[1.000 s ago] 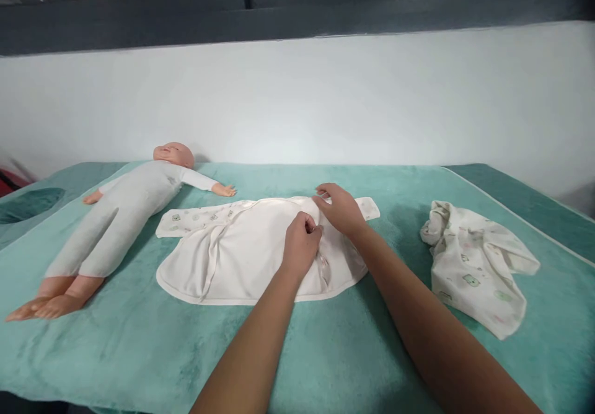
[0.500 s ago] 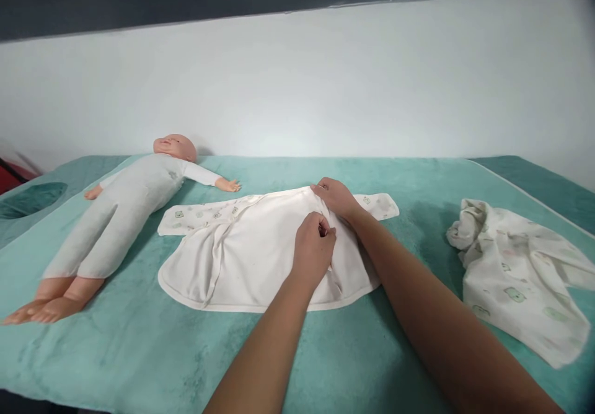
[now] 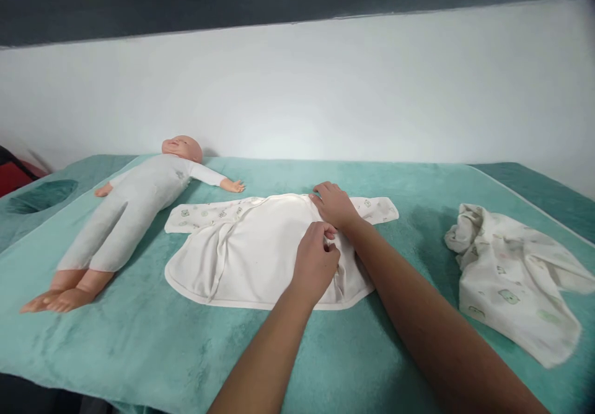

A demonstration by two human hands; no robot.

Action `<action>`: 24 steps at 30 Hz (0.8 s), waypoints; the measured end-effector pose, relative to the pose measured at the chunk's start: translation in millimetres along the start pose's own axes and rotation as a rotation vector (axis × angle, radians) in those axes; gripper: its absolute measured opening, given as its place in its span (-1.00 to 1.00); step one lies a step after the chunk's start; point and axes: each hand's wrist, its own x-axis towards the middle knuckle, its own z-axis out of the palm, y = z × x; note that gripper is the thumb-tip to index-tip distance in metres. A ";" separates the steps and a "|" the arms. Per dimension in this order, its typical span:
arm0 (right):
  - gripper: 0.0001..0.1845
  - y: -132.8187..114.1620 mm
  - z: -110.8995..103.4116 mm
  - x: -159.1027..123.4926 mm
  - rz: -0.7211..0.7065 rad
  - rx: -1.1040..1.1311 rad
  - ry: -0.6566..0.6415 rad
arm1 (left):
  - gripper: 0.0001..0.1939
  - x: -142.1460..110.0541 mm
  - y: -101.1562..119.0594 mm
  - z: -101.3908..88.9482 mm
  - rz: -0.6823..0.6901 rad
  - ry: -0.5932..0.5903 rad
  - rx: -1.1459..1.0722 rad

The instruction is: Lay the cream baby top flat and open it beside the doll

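Observation:
A cream baby garment [image 3: 242, 259] with printed sleeves lies spread flat in the middle of the teal blanket [image 3: 139, 352]. My left hand [image 3: 316, 262] rests on its right part with fingers curled, pinching the fabric. Just behind it, my right hand [image 3: 333, 206] presses on the garment near its upper edge, fingers bent and gripping the cloth. A baby doll [image 3: 134, 209] in a grey suit lies on its back to the left, arms spread, one hand close to the garment's left sleeve.
A crumpled printed cloth [image 3: 509, 271] lies at the right of the blanket. A white wall [image 3: 297, 92] stands right behind the blanket. A darker teal surface [image 3: 548, 197] shows at the far right, and something red [image 3: 12, 178] at the left edge.
My left hand has shifted a little right and nearer on the garment. My right hand has stayed by the upper edge. The head view has swung slightly.

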 end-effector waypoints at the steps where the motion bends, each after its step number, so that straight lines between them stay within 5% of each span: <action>1: -0.73 1.1 0.4 -0.2 -0.004 0.005 -0.009 | -0.68 -1.0 -0.4 0.1 0.006 -0.015 0.010; 11: -0.68 9.0 -8.1 3.9 0.058 0.213 -0.007 | -0.88 -25.9 12.6 -0.5 0.070 -0.078 0.385; 16: -0.74 12.4 -13.5 -0.2 0.083 0.314 -0.011 | -0.77 -44.6 14.7 1.6 0.083 -0.120 0.606; 24: -0.85 21.4 -2.1 1.4 0.001 0.265 -0.033 | -0.76 -47.2 7.6 0.3 0.174 -0.130 0.614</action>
